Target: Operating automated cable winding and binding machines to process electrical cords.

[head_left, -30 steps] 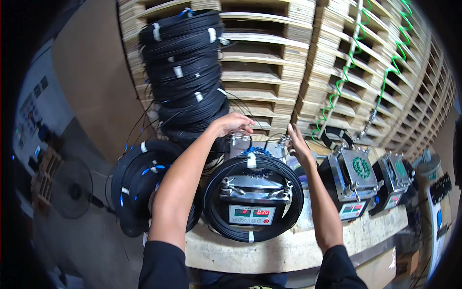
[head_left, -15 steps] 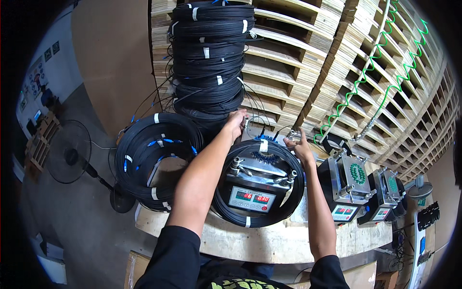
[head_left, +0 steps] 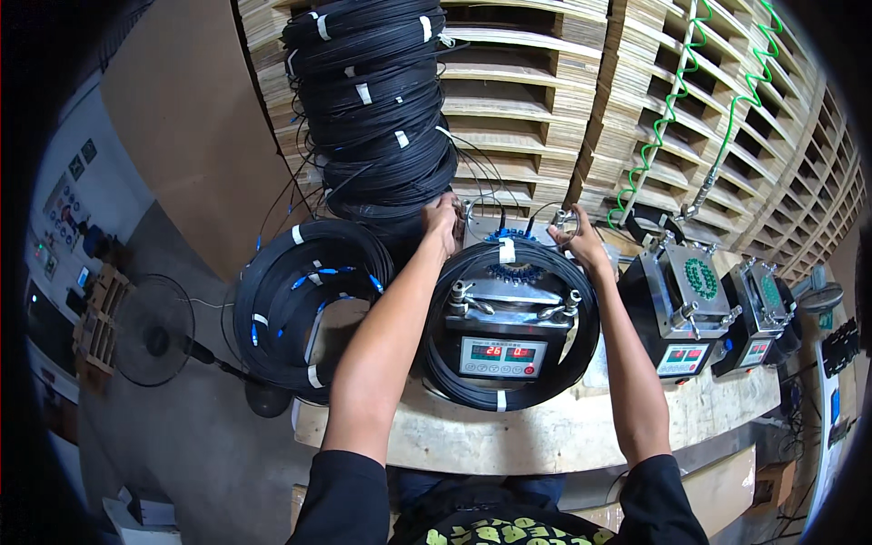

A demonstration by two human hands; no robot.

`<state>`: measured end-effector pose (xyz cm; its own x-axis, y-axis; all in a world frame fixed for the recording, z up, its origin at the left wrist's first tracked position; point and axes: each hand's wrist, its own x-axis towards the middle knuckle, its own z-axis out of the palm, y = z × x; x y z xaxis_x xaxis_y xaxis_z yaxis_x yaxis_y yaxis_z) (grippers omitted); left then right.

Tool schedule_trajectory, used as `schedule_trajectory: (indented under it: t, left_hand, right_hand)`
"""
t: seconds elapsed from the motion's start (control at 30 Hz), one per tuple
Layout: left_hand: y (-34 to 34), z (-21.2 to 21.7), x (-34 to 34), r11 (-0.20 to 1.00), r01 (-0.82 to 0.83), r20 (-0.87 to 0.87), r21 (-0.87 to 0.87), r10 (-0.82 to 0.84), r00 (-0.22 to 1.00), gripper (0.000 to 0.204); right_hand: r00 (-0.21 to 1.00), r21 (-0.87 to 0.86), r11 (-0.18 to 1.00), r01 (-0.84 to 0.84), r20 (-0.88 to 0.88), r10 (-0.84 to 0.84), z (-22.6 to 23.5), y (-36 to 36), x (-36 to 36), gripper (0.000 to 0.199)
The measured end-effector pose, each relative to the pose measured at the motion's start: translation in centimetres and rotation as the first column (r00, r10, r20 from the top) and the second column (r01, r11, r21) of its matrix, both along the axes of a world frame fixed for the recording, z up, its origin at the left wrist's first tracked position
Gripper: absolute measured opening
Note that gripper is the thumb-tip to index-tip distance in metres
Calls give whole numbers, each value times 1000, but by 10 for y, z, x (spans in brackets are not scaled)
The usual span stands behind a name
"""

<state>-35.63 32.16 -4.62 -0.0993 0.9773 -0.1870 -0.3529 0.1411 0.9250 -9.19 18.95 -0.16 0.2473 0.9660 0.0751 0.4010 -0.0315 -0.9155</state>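
Note:
A polishing machine (head_left: 501, 350) with a lit red display stands in front of me. A coil of black cable (head_left: 433, 363) with white tape bands rings its front, and blue-tipped cable ends run into the metal plate on top. Behind the coil, my left hand (head_left: 442, 227) is closed at the rear left metal clamp, its fingertips partly hidden. At the rear right clamp post (head_left: 563, 221), my right hand (head_left: 583, 245) has its thumb and forefinger around the metal. Two more metal clamps (head_left: 460, 292) sit at the front corners of the plate.
A tall stack of black cable coils (head_left: 372, 109) rises behind my left hand. More coils with blue connectors (head_left: 313, 272) stand left. Two similar machines (head_left: 683, 300) stand right on the wooden table (head_left: 545, 445). Pallets (head_left: 509, 100) and green spiral hoses (head_left: 668, 118) are behind; a fan (head_left: 154, 341) is left.
The whole view has shifted, so the machines appear farther right. My right forefinger, stretched upward before, is now bent around the clamp post. My left hand stays at the rear left clamp.

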Motion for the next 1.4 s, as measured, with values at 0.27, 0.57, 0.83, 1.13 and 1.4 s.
schedule_trajectory:
  t: [0.27, 0.57, 0.83, 1.13, 1.4]
  left_hand:
    - [-3, 0, -24, 998, 61, -146, -19, -63, 987, 37]
    - [-32, 35, -40, 997, 10, -25, -81, -12, 1000, 29]
    - [-164, 79, -39, 736, 31, -361, 676, 295, 885, 18]
    - [-271, 42, -74, 551, 435, -701, 712, 529, 478, 31]
    - [-261, 22, -66, 567, 162, -482, 808, 476, 736, 10]
  right_hand:
    - [997, 1, 998, -61, -38, 61, -2, 4, -12, 103]
    - [994, 124, 988, -87, -55, 94, -17, 18, -22, 110]
    - [998, 192, 980, -57, 2, 58, -42, 40, 11, 104]
    - [993, 476, 875, 82, 33, -112, 19, -89, -41, 51]
    - [952, 674, 711, 200, 38, -303, -5, -170, -76, 25]
